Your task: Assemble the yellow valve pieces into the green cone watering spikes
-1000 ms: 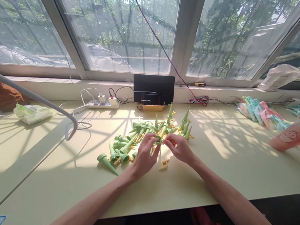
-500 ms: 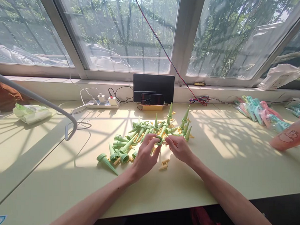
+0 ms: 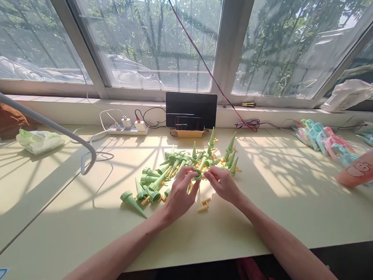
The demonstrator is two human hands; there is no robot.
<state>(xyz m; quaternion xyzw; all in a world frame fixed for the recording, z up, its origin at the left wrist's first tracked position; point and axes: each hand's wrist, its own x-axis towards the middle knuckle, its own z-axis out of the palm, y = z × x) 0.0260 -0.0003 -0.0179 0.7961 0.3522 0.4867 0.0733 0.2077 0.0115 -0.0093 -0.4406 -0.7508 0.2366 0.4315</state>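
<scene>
Left hand: your left hand is pinching a green cone between thumb and fingers, near the centre of the frame.
Right hand: your right hand is hovering just beside the cone's open end, fingers bent inward; whether they are gripping a small part is too small to tell.
Held cone: its round open end is facing you, above the desk.
Green pile: other green cones are lying jumbled left of centre and beyond your hands.
Upright cones: several spikes are standing points-up, right of centre.
Yellow pegs: a few yellow pegs are lying below your hands, centre.
Behind: a dark screen is leaning at upper centre.
Far right: a pink cup is tilting.
</scene>
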